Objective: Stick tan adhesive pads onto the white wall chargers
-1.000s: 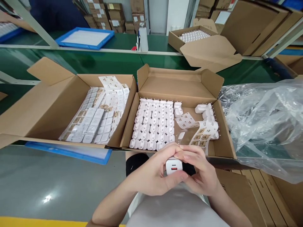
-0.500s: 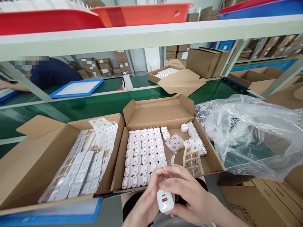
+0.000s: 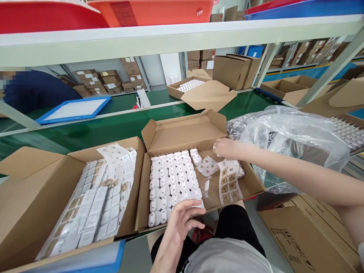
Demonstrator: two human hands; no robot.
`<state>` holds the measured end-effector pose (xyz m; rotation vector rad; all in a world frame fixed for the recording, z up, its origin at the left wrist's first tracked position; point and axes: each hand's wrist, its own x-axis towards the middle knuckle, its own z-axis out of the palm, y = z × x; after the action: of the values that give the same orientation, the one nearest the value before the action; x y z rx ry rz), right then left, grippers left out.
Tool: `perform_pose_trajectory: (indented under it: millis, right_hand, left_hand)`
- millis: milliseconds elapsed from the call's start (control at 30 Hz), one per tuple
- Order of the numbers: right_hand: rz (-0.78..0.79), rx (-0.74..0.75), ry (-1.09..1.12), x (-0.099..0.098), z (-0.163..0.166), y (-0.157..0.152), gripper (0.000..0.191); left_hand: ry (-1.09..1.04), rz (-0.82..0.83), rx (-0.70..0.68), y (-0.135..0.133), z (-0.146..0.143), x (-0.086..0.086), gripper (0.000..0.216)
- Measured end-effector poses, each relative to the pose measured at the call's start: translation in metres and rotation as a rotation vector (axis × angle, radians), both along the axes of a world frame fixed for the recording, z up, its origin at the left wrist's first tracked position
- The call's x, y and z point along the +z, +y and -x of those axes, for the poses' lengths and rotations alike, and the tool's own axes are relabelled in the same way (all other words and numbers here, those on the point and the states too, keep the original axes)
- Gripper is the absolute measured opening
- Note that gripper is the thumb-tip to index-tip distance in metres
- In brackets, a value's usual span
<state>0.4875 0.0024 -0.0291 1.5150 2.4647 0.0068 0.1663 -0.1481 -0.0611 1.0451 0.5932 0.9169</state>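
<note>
My right hand (image 3: 227, 148) reaches into the far right corner of the open cardboard box (image 3: 253, 188). Its fingers are closed around a white charger (image 3: 214, 150), of which only a small part shows. Below that hand, other white chargers (image 3: 241, 171) are partly covered by a peeled label sheet (image 3: 229, 185). Held over the near edge of the box, my left hand (image 3: 182, 220) is open, fingers apart and holding nothing. It is nearest to the tight rows of white chargers (image 3: 173, 178) filling the box's left half.
At left, another carton (image 3: 127, 206) holds label sheets and wrapped white pieces (image 3: 93, 212). Clear plastic bags (image 3: 284, 140) lie at right. A shelf beam (image 3: 170, 43) crosses above, bearing red bins (image 3: 153, 13). Across the green bench (image 3: 119, 131), a person in dark clothing (image 3: 40, 91) sits.
Both hands were together around one charger at the front. My right hand has moved away to the box's far right corner; my left hand has opened and stays near. The view has shifted slightly.
</note>
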Motion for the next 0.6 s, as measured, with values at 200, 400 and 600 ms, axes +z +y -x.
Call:
perform_pose_trajectory:
  millis: [200,400,600]
  right_hand:
    - [0.092,0.044,-0.187,-0.011,0.012,0.005,0.034]
    - [0.141,0.044,-0.086,0.016,0.003,0.015,0.034]
    - [0.11,-0.022,0.119,0.027,0.018,-0.012,0.024]
  left_hand:
    - [0.042,0.043,0.077,-0.003,0.033,-0.007,0.058]
    - [0.122,0.032,0.208,-0.009,0.024,-0.006,0.039]
    - [0.368,0.016,0.313,-0.007,0.002,0.0,0.035]
